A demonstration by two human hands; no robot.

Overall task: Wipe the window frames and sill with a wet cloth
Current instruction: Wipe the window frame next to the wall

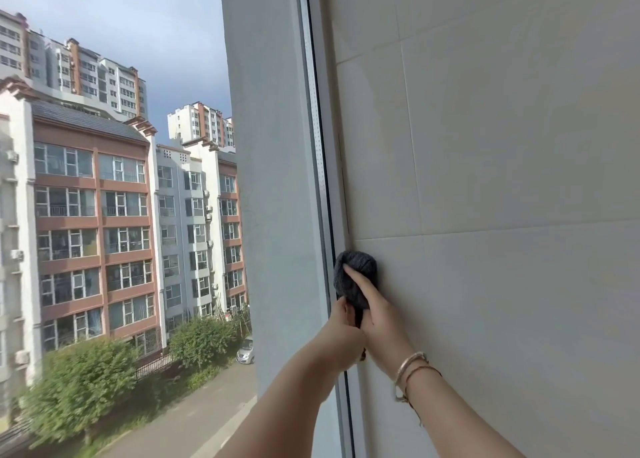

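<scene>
A dark grey cloth (pixel 360 265) is bunched against the white vertical window frame (pixel 323 166), where the frame meets the tiled wall. My right hand (pixel 375 315) presses the cloth to the frame, with its fingers laid over the cloth and its wrist wearing bracelets. My left hand (pixel 341 336) sits just below and to the left, gripping the cloth's hanging lower end. The sill is out of view.
A cream tiled wall (pixel 502 180) fills the right side. Through the window glass (pixel 270 145) I see an outer white wall, apartment blocks (pixel 93 215), green bushes and a street with a parked car below.
</scene>
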